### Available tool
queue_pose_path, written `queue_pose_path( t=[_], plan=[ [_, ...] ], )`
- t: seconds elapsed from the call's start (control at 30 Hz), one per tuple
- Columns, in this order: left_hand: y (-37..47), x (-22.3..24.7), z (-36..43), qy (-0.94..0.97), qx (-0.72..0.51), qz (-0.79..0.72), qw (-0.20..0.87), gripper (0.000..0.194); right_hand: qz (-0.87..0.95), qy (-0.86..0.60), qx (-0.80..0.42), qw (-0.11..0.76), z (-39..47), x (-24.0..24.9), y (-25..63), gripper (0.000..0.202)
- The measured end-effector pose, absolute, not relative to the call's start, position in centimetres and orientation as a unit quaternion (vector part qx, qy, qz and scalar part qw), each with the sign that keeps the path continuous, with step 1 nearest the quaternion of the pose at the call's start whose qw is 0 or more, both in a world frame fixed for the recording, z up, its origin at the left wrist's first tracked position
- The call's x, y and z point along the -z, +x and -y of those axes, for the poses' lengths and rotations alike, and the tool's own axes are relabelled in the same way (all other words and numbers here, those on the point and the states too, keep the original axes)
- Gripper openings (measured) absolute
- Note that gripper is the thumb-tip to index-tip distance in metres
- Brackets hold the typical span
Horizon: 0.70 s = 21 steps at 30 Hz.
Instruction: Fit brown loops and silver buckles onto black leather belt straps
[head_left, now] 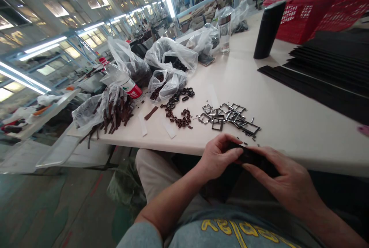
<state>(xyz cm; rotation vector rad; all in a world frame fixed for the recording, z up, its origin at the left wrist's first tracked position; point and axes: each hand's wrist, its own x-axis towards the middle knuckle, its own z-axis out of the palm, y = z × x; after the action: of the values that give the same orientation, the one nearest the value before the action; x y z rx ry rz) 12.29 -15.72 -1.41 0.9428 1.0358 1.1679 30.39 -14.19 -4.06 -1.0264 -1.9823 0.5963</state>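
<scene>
Both my hands are at the table's front edge, closed on a black strap (pixel 255 158) that looks like leather. My left hand (pixel 219 156) pinches one end between thumb and fingers. My right hand (pixel 285 171) grips the other part, thumb below and fingers over the top. Where the strap runs on past my right palm is hidden. Just beyond my hands lies a loose heap of metal belt buckles (pixel 230 116), with small dark bits scattered near it. Left of the buckles are brown strap loops (pixel 178 119) and black strap loops (pixel 173 100).
Black straps (pixel 325 81) lie stacked at right, before a red basket (pixel 305 14). A black cylinder (pixel 268 29) and glass bottle (pixel 224 33) stand at the back. Plastic bags (pixel 170 54), a tilted soda bottle (pixel 127 81) and brown strips (pixel 117 111) fill the left of the table (pixel 288 113).
</scene>
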Motion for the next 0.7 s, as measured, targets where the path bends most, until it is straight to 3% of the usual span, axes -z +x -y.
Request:
queue_pose_path(
  t=[0.13,0.3,0.37,0.5,0.7],
  plan=[
    [10.5,1.3,14.7,0.482,-0.486,-0.469,0.558,0.035,0.786,-0.41,-0.246,0.391,14.1,3.8,30.9,0.026],
    [4.8,0.1,10.4,0.65,-0.402,-0.618,0.185,0.011,0.783,-0.418,-0.235,0.397,14.0,4.1,31.0,0.027],
    [2.9,-0.3,8.6,0.675,-0.317,-0.655,0.12,0.012,0.782,-0.415,-0.233,0.402,14.1,4.2,30.9,0.027],
    [1.5,-0.2,6.2,0.675,-0.17,-0.71,0.103,0.014,0.786,-0.408,-0.228,0.405,14.2,4.6,30.7,0.028],
    [2.1,-0.4,5.2,0.674,-0.137,-0.712,0.142,0.008,0.78,-0.417,-0.23,0.405,14.3,5.1,30.9,0.031]
  ],
)
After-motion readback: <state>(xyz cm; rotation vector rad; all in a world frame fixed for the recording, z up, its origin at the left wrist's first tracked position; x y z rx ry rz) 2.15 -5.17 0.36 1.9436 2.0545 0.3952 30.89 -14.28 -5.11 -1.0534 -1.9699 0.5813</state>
